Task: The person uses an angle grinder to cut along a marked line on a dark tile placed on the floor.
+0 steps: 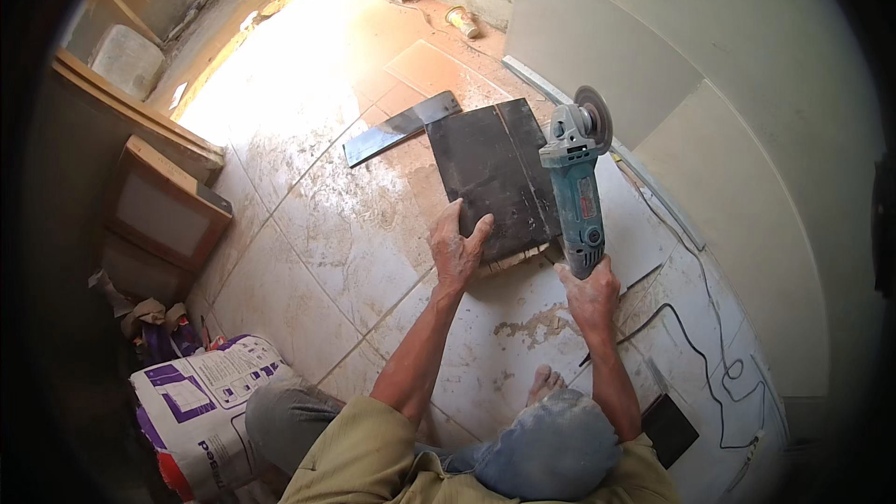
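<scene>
My right hand (590, 297) grips the rear end of a teal angle grinder (577, 191). The grinder stands nearly upright in view, its metal head and disc (595, 119) at the far end, beside the right edge of a dark tile (485, 173). A pale line runs down the tile near its right side. At the tile's near left corner, my left hand (455, 247) holds the edge, the thumb on top and the other fingers partly hidden. Something pale and layered shows under the near edge. I cannot tell whether the disc spins.
A narrow glossy strip (401, 128) lies beyond the tile. A black cord (686, 341) loops over the dusty floor at right. Large grey panels (597, 47) lean on the wall. At left are a printed sack (210, 401) and a wooden frame (163, 205). A small dark piece (670, 431) lies near my right knee.
</scene>
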`<state>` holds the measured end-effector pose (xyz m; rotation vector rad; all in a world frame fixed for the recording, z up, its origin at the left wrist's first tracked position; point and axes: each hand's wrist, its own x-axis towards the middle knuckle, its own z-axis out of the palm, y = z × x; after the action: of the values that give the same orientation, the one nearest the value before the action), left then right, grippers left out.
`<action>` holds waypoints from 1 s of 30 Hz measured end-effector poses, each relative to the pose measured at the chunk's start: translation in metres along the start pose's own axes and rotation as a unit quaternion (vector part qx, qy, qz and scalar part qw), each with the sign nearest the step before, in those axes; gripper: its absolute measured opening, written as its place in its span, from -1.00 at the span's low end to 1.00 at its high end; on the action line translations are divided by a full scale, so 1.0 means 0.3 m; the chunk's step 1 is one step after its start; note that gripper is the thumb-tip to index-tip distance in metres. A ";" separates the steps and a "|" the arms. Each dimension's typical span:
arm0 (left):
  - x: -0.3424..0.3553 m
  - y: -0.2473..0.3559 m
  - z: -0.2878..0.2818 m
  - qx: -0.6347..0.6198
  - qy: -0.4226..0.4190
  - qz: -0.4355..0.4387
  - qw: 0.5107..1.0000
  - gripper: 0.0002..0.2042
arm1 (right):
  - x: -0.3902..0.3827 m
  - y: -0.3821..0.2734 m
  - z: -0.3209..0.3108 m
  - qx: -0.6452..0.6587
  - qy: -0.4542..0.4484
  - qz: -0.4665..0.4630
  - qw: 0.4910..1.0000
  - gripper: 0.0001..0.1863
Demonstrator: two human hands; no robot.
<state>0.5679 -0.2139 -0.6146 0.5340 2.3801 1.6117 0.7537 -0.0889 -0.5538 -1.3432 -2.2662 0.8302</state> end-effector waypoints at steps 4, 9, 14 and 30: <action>-0.026 -0.113 0.045 0.258 0.000 0.103 0.961 -0.21 | 0.018 -0.036 0.037 0.002 -0.036 0.029 0.999 -0.44; -0.042 -0.116 0.083 0.395 -0.037 0.157 0.904 -0.17 | 0.047 -0.067 0.091 -0.021 -0.068 0.019 0.997 -0.41; -0.039 -0.092 0.068 0.414 -0.118 0.138 0.892 -0.12 | 0.083 -0.104 0.175 -0.034 -0.078 -0.013 0.996 -0.39; -0.038 -0.144 0.043 0.377 -0.166 0.182 0.893 -0.18 | 0.129 -0.136 0.290 -0.036 -0.098 -0.026 0.994 -0.42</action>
<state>0.5756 -0.2220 -0.6598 1.3324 2.6538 0.5252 0.6575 -0.0958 -0.5920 -1.2768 -2.4920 0.9080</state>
